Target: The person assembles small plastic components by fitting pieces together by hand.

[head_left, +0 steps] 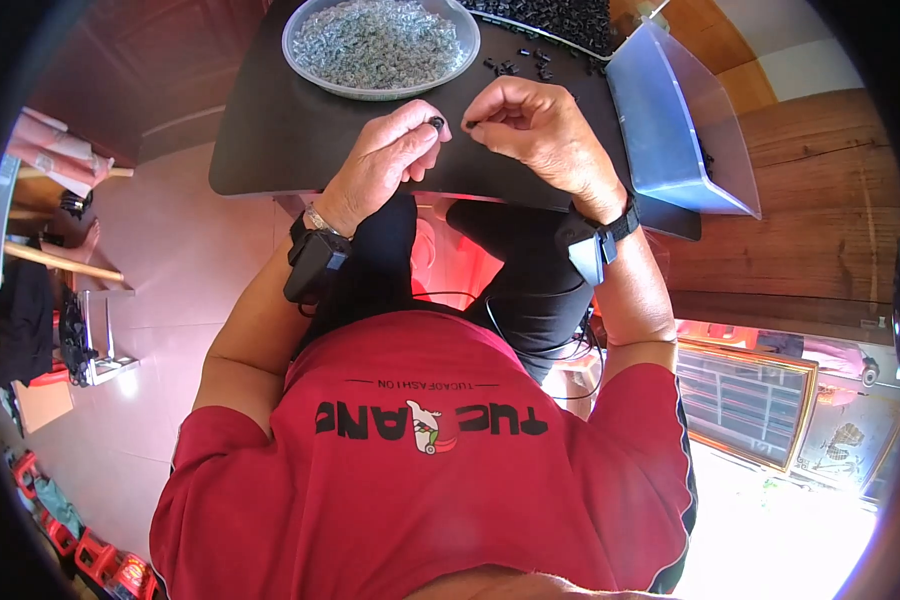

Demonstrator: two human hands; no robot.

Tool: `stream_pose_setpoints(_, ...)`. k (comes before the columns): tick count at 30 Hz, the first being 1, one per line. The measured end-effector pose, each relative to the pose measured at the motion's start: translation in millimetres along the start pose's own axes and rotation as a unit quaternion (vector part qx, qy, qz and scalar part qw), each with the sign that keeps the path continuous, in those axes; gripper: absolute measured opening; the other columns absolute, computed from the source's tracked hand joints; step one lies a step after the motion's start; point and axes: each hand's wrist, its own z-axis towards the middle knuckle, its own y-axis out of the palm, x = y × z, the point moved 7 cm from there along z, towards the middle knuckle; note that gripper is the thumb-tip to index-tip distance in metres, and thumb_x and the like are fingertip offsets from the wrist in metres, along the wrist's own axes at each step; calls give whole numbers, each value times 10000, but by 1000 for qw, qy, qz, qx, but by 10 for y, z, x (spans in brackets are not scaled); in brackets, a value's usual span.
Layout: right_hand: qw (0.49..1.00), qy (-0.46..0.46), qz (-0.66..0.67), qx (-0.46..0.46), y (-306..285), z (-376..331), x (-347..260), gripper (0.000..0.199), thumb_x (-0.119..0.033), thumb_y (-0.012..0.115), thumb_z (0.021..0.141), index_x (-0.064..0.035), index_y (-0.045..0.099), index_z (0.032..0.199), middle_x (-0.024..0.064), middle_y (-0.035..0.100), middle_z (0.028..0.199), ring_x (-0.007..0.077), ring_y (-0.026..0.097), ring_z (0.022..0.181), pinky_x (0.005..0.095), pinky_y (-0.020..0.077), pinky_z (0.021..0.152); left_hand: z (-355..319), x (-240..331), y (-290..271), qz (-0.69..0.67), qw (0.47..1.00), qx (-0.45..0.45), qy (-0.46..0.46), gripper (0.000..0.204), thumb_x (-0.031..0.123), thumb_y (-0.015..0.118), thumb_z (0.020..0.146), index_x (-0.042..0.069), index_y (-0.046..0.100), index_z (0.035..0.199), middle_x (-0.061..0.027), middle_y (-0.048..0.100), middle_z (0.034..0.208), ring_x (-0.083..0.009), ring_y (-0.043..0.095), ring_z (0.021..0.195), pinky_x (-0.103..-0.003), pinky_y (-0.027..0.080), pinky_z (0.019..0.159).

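Observation:
Above the near part of the dark table, my left hand [385,160] is closed in a pinch on a small black cylindrical part [437,122], which looks ringed at its end. Just to the right and apart from it, my right hand [545,130] pinches a small dark piece [471,125], mostly hidden by the fingertips. Beyond my hands is a round clear bowl [295,62] heaped with small transparent plastic pieces [380,45]. Several loose black parts [542,65] lie on the table past my right hand.
A tray of black parts [560,18] sits at the far right of the dark table [260,130]. A translucent blue bin [675,120] stands along the right edge, by a wooden panel [800,200]. Another person's foot [88,240] shows at the left, near a metal-legged stool [105,345].

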Motion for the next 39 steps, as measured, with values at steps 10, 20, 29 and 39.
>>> stream_pose_setpoints(10, 998, 1, 66, -8, 100, -23, -94, 120, -21, 626, 833, 7, 667, 942, 41, 668, 847, 68, 605, 793, 211, 495, 725, -24, -1, 63, 12, 999, -15, 39, 234, 247, 435, 963, 32, 525, 952, 1, 468, 678, -74, 433, 627, -226, 387, 562)
stream_pose_setpoints(20, 1000, 20, -6, -19, 109, -51, -100, 122, -32, 629, 804, 9, 662, 914, 53, 672, 798, 85, 619, 760, 217, 498, 712, -26, 41, 79, 81, 995, -26, 54, 250, 239, 444, 967, 8, 514, 899, 7, 433, 647, -67, 383, 583, -216, 332, 542)
stream_pose_setpoints(29, 999, 2, -54, -3, 97, -63, -65, 122, -40, 611, 787, -6, 667, 890, 57, 668, 739, 76, 610, 681, 223, 496, 645, -22, 52, 112, 163, 981, -22, 106, 196, 166, 457, 962, -12, 499, 892, -3, 406, 670, -78, 341, 595, -227, 339, 546)
stream_pose_setpoints(39, 997, 20, -61, -31, 115, -48, -19, 120, -30, 609, 778, 0, 661, 881, 71, 660, 735, 101, 617, 675, 233, 501, 641, -32, 35, 131, 175, 979, -33, 95, 149, 107, 479, 945, -30, 462, 888, -32, 373, 701, -109, 324, 635, -238, 352, 570)
